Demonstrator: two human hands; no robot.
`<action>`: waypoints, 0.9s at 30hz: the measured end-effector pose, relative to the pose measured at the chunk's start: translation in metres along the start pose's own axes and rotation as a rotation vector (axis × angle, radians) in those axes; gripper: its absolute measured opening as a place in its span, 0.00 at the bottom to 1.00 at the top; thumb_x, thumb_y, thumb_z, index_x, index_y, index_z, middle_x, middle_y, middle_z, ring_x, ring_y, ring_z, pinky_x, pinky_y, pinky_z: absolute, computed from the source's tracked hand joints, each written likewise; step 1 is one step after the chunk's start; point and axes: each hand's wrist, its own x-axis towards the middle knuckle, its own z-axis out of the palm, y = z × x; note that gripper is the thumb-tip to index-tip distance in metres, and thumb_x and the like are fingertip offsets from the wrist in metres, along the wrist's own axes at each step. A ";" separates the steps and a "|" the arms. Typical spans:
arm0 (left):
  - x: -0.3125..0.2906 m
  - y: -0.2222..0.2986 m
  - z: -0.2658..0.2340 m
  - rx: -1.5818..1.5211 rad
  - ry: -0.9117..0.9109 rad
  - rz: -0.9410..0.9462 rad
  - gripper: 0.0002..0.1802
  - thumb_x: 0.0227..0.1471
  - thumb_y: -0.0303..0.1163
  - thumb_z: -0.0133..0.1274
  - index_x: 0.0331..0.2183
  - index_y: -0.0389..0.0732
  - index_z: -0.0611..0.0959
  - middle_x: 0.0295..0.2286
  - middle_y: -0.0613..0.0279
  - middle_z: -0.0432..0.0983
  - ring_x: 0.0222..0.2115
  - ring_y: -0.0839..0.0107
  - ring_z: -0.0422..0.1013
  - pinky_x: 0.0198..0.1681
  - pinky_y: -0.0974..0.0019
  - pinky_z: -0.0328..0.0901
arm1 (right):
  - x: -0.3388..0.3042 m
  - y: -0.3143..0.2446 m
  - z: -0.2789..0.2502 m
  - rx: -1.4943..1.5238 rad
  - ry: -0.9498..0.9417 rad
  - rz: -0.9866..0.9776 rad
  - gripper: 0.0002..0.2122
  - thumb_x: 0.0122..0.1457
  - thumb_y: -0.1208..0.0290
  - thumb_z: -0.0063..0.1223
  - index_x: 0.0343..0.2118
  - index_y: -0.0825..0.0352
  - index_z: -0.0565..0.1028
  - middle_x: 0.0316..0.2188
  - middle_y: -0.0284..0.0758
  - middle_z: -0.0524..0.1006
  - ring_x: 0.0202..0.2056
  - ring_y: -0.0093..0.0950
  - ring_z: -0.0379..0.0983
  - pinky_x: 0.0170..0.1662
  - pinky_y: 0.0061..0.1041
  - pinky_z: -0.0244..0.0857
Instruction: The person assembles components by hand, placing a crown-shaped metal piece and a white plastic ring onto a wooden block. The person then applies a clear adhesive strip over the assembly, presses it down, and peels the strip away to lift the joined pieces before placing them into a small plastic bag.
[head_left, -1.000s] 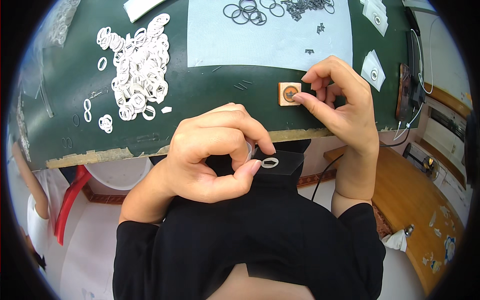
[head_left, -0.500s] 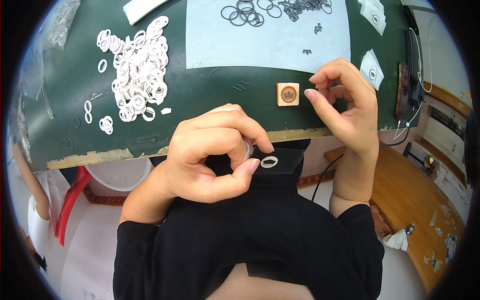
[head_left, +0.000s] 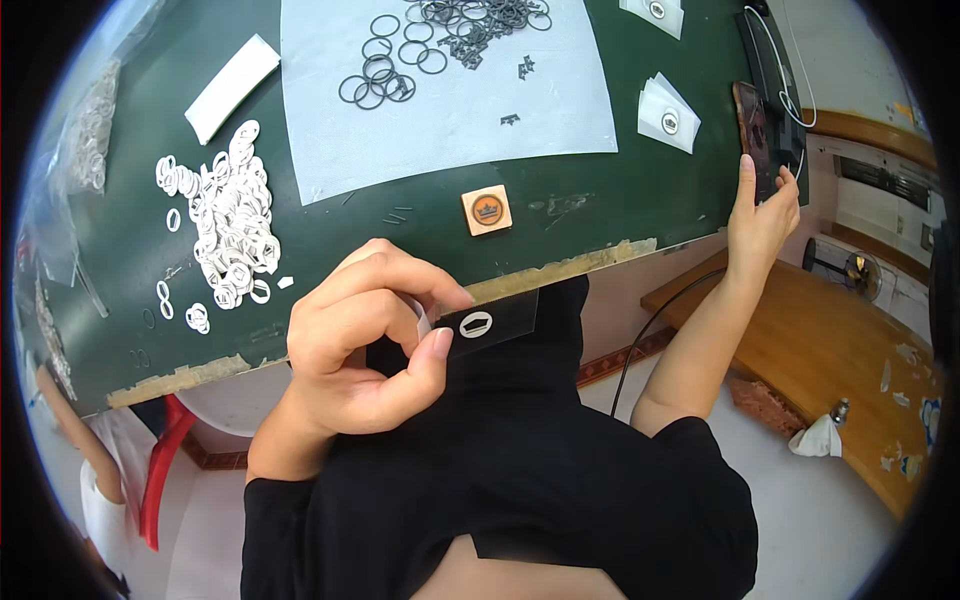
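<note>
My left hand point(head_left: 360, 340) pinches a clear plastic film point(head_left: 512, 314) between thumb and fingers, above my lap at the table's front edge. On the film sits a white oval piece point(head_left: 476, 325) with a dark crown-like shape in its middle; a pale strip curls beside my fingers. My right hand point(head_left: 762, 215) is stretched out to the right, thumb and fingers apart at the near end of a phone point(head_left: 752, 130). A square wooden block point(head_left: 487, 210) with an orange disc and dark crown lies on the green table point(head_left: 570, 235).
A heap of white oval pieces point(head_left: 235, 225) lies at left. On a pale sheet point(head_left: 430, 135) are black rings point(head_left: 378, 70) and small black crown shapes point(head_left: 470, 45). White cards point(head_left: 668, 112) lie at right, near a cable. Another person's arm point(head_left: 85, 435) shows at far left.
My right hand has gone from beside the wooden block to the phone at the far right. The view has turned rightward. My left hand still holds the film.
</note>
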 end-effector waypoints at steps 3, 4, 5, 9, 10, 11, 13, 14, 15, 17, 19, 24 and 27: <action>0.005 0.002 0.003 0.017 -0.009 0.024 0.12 0.37 0.15 0.58 0.17 0.40 0.73 0.32 0.51 0.82 0.24 0.69 0.70 0.28 0.70 0.65 | 0.019 -0.003 0.013 0.216 -0.136 -0.007 0.34 0.61 0.48 0.60 0.58 0.75 0.69 0.56 0.53 0.72 0.60 0.48 0.64 0.64 0.44 0.56; 0.006 0.002 0.004 0.010 -0.017 0.012 0.11 0.40 0.16 0.57 0.18 0.40 0.72 0.33 0.48 0.81 0.25 0.69 0.69 0.30 0.70 0.65 | 0.026 -0.010 0.018 0.371 -0.184 -0.072 0.34 0.62 0.48 0.60 0.58 0.76 0.68 0.56 0.53 0.71 0.60 0.48 0.64 0.64 0.43 0.56; 0.005 0.003 0.005 0.006 -0.021 -0.004 0.11 0.42 0.18 0.55 0.19 0.40 0.70 0.33 0.46 0.81 0.27 0.69 0.68 0.31 0.69 0.65 | 0.030 -0.022 0.023 0.506 -0.161 -0.093 0.33 0.62 0.50 0.61 0.58 0.75 0.68 0.57 0.52 0.70 0.61 0.46 0.64 0.64 0.42 0.55; 0.007 0.007 0.011 0.026 0.037 -0.053 0.12 0.43 0.18 0.55 0.19 0.40 0.69 0.33 0.45 0.81 0.27 0.70 0.68 0.31 0.69 0.65 | -0.026 -0.112 -0.023 1.180 -0.302 -0.151 0.18 0.61 0.72 0.62 0.52 0.72 0.73 0.48 0.41 0.77 0.50 0.32 0.74 0.55 0.30 0.67; 0.006 0.007 0.012 0.014 0.060 -0.075 0.13 0.44 0.18 0.55 0.19 0.40 0.68 0.34 0.45 0.81 0.28 0.70 0.68 0.31 0.69 0.65 | -0.050 -0.128 -0.045 1.341 -0.541 -0.122 0.16 0.63 0.74 0.60 0.52 0.72 0.73 0.45 0.37 0.78 0.45 0.27 0.76 0.50 0.27 0.70; 0.007 0.007 0.014 -0.005 0.073 -0.095 0.13 0.44 0.17 0.55 0.19 0.40 0.68 0.34 0.45 0.80 0.28 0.71 0.68 0.31 0.69 0.65 | -0.062 -0.137 -0.059 1.712 -0.855 0.023 0.18 0.64 0.71 0.60 0.53 0.73 0.72 0.43 0.38 0.78 0.44 0.26 0.76 0.48 0.26 0.72; 0.009 0.007 0.016 0.012 0.061 -0.092 0.13 0.45 0.17 0.55 0.19 0.40 0.68 0.34 0.45 0.80 0.28 0.71 0.68 0.32 0.69 0.65 | -0.074 -0.144 -0.069 1.873 -1.104 0.217 0.21 0.63 0.66 0.61 0.54 0.74 0.71 0.43 0.39 0.77 0.43 0.25 0.76 0.45 0.25 0.72; 0.011 0.007 0.015 0.022 0.044 -0.081 0.13 0.45 0.17 0.55 0.19 0.40 0.68 0.34 0.45 0.80 0.28 0.71 0.68 0.32 0.69 0.64 | -0.073 -0.146 -0.070 1.874 -1.126 0.255 0.21 0.61 0.70 0.62 0.54 0.74 0.71 0.42 0.37 0.76 0.42 0.24 0.75 0.46 0.24 0.72; 0.011 0.007 0.015 -0.002 0.045 -0.096 0.13 0.46 0.16 0.54 0.19 0.40 0.68 0.34 0.45 0.80 0.28 0.71 0.68 0.34 0.69 0.63 | -0.073 -0.144 -0.068 1.855 -1.169 0.241 0.21 0.60 0.72 0.63 0.53 0.74 0.71 0.42 0.37 0.76 0.42 0.23 0.75 0.47 0.23 0.71; 0.009 0.006 0.015 -0.003 0.047 -0.109 0.13 0.45 0.15 0.54 0.19 0.39 0.68 0.34 0.45 0.81 0.28 0.71 0.68 0.34 0.69 0.63 | -0.074 -0.144 -0.067 1.838 -1.213 0.228 0.21 0.58 0.74 0.64 0.53 0.74 0.71 0.41 0.36 0.76 0.42 0.22 0.74 0.47 0.21 0.70; 0.010 0.004 0.014 0.016 0.041 -0.093 0.13 0.45 0.15 0.54 0.19 0.39 0.69 0.35 0.46 0.81 0.28 0.72 0.67 0.35 0.69 0.62 | -0.074 -0.144 -0.068 1.809 -1.255 0.259 0.22 0.56 0.80 0.65 0.53 0.73 0.72 0.39 0.34 0.76 0.41 0.20 0.73 0.47 0.19 0.69; 0.009 0.000 0.017 0.018 0.063 -0.106 0.13 0.45 0.14 0.54 0.19 0.39 0.69 0.35 0.46 0.81 0.28 0.72 0.66 0.34 0.69 0.62 | -0.076 -0.152 -0.078 1.722 -1.234 0.270 0.21 0.54 0.83 0.65 0.52 0.72 0.72 0.34 0.31 0.76 0.38 0.17 0.73 0.45 0.17 0.68; 0.010 -0.002 0.017 0.050 0.066 -0.099 0.13 0.45 0.15 0.55 0.19 0.39 0.69 0.35 0.47 0.81 0.28 0.72 0.67 0.34 0.70 0.63 | -0.076 -0.153 -0.078 1.692 -1.202 0.278 0.20 0.55 0.83 0.65 0.51 0.72 0.72 0.31 0.29 0.75 0.33 0.14 0.72 0.39 0.14 0.66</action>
